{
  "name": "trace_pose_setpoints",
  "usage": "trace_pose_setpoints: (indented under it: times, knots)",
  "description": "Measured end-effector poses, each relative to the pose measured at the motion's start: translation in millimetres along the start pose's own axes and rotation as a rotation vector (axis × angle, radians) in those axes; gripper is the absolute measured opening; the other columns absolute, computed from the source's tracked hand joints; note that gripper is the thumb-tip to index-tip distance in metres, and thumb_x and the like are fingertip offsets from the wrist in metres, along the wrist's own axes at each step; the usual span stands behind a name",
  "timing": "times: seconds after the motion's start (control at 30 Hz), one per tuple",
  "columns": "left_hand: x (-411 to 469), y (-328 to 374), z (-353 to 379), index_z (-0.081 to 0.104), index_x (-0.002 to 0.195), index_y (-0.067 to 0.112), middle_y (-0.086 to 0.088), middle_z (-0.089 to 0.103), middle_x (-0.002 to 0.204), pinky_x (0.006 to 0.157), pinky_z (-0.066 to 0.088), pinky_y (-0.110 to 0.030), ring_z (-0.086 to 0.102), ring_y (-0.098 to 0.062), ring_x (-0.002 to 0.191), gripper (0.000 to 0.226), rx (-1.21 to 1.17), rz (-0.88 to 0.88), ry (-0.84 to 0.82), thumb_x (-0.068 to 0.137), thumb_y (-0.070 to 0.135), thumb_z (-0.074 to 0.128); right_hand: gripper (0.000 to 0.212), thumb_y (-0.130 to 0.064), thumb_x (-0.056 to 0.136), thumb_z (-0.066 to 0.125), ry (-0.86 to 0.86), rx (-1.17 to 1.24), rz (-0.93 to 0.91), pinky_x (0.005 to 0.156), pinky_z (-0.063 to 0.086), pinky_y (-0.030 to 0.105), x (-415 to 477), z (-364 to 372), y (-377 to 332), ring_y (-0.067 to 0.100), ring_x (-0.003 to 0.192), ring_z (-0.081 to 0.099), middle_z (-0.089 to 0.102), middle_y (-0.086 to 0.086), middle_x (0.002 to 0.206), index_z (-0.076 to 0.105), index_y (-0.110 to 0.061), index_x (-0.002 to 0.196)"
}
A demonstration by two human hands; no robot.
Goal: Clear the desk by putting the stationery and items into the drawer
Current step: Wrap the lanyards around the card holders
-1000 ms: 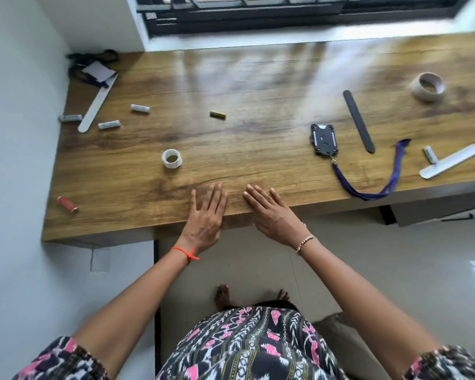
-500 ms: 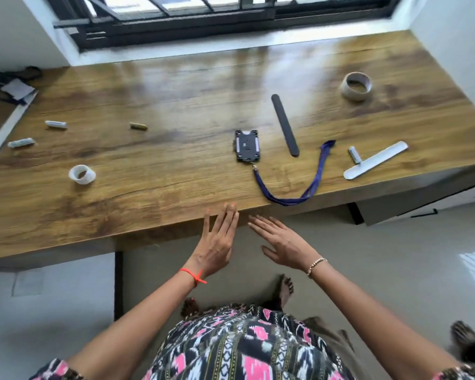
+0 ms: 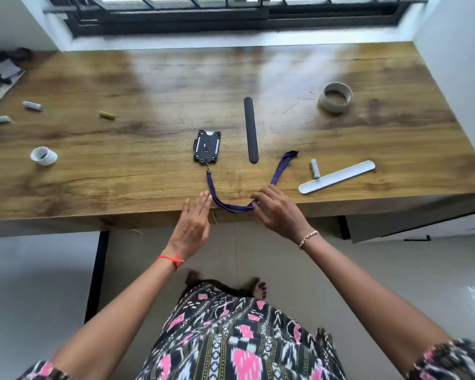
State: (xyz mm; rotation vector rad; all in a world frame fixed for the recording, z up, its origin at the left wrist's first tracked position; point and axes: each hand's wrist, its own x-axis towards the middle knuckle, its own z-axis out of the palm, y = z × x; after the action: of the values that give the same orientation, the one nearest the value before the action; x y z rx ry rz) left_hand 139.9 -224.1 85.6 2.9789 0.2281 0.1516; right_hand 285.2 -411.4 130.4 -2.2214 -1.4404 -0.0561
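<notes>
right hand (image 3: 279, 212) fingertips hide the lanyard (image 3: 279, 171) bend, grip unclear; left hand (image 3: 194, 226) flat, spread.

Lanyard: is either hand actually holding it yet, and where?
Cannot tell. Right hand touches the purple lanyard at the bottom of its loop by the desk edge; no closed grip is visible. Left hand is open, empty.

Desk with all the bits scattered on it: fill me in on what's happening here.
A person stands at the wooden desk with both hands at its front edge. The right hand touches the blue lanyard clipped to the black badge holder; a firm grip is not clear. The left hand is open beside the loop. The tape rolls, black strip and white strip lie untouched on the desk.
</notes>
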Motion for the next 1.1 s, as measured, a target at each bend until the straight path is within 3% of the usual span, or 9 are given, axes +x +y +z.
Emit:
trace_pose_setpoints:
  times: [0.17,0.27,0.47,0.57,0.63,0.73,0.87,0.97,1.1]
  knots:
    - [27.3,-14.6,-16.1,0.042,0.130,-0.012,-0.027,0.050,0.131,0.107,0.035,-0.043,0.049,-0.036,0.124,0.059,-0.121,-0.024,0.097,0.072,-0.021,0.052,0.025,-0.021,0.089,0.048,-0.063,0.047,0.055,0.073,0.052,0.032,33.6,0.8,-2.3,0.023,0.085,0.059,0.064,0.009,0.088,0.065,-0.003,0.092]
    - [52.7,-27.1,-24.9,0.048,0.124,-0.013,-0.028,0.055,0.125,0.104,0.036,-0.043,0.055,-0.037,0.117,0.060,-0.110,-0.011,0.110,0.066,-0.025,0.056,0.021,-0.020,0.090,0.055,-0.081,0.058,0.083,0.068,0.051,0.032,55.8,3.2,-4.7,0.025,0.083,0.060,0.065,0.012,0.089,0.065,-0.002,0.092]
    - [94.9,-53.2,-36.2,0.053,0.121,-0.009,-0.025,0.053,0.128,0.105,0.038,-0.042,0.053,-0.037,0.120,0.053,-0.172,-0.010,0.068,0.070,-0.022,0.055,0.045,-0.046,0.094,0.043,-0.258,-0.115,0.212,0.066,0.051,0.034,99.2,18.4,-19.7,0.023,0.082,0.063,0.067,0.007,0.095,0.065,-0.007,0.096]
    - [107.5,-63.3,-37.6,0.054,0.119,-0.009,-0.026,0.052,0.128,0.102,0.043,-0.045,0.051,-0.038,0.121,0.049,-0.210,0.002,0.038,0.071,-0.021,0.051,0.047,-0.050,0.093,0.042,-0.325,-0.154,0.280,0.069,0.049,0.034,118.2,30.7,-28.3,0.024,0.086,0.063,0.066,0.009,0.096,0.062,-0.007,0.095]
    - [113.0,-69.5,-36.9,0.056,0.116,-0.010,-0.027,0.052,0.128,0.103,0.041,-0.045,0.052,-0.039,0.120,0.043,-0.223,0.016,0.022,0.074,-0.016,0.047,0.043,-0.049,0.092,0.046,-0.358,-0.151,0.323,0.067,0.045,0.033,127.9,37.9,-32.7,0.025,0.087,0.063,0.066,0.010,0.096,0.060,-0.008,0.095]
    - [118.8,-80.8,-32.7,0.059,0.111,-0.010,-0.028,0.053,0.127,0.103,0.040,-0.045,0.053,-0.040,0.118,0.046,-0.246,0.064,-0.032,0.077,0.008,0.032,0.035,-0.041,0.090,0.051,-0.370,-0.109,0.408,0.067,0.043,0.034,140.8,46.3,-34.8,0.028,0.092,0.062,0.064,0.011,0.101,0.058,-0.007,0.099]
    - [124.1,-88.6,-26.1,0.057,0.114,-0.009,-0.027,0.056,0.124,0.101,0.039,-0.049,0.055,-0.040,0.115,0.051,-0.283,0.109,-0.104,0.078,0.020,0.036,0.022,-0.025,0.082,0.058,-0.346,0.134,0.536,0.062,0.043,0.035,149.1,49.0,-32.3,0.028,0.081,0.061,0.064,0.013,0.087,0.060,-0.004,0.087]
    - [128.3,-92.6,-28.6,0.053,0.121,-0.006,-0.024,0.055,0.122,0.102,0.043,-0.040,0.055,-0.036,0.113,0.049,-0.351,0.105,-0.081,0.079,0.016,0.041,0.014,-0.018,0.075,0.065,-0.277,0.453,0.585,0.058,0.041,0.031,150.4,42.5,-28.5,0.020,0.065,0.055,0.061,0.009,0.069,0.060,-0.007,0.069]
    - [138.6,-94.8,-38.5,0.057,0.118,-0.004,-0.021,0.059,0.116,0.090,0.042,-0.026,0.060,-0.033,0.105,0.037,-0.435,0.079,0.075,0.087,0.008,0.043,0.004,-0.006,0.075,0.067,-0.266,0.771,0.550,0.066,0.050,0.029,152.8,21.3,-27.3,0.014,0.063,0.060,0.066,0.009,0.069,0.065,-0.003,0.076]
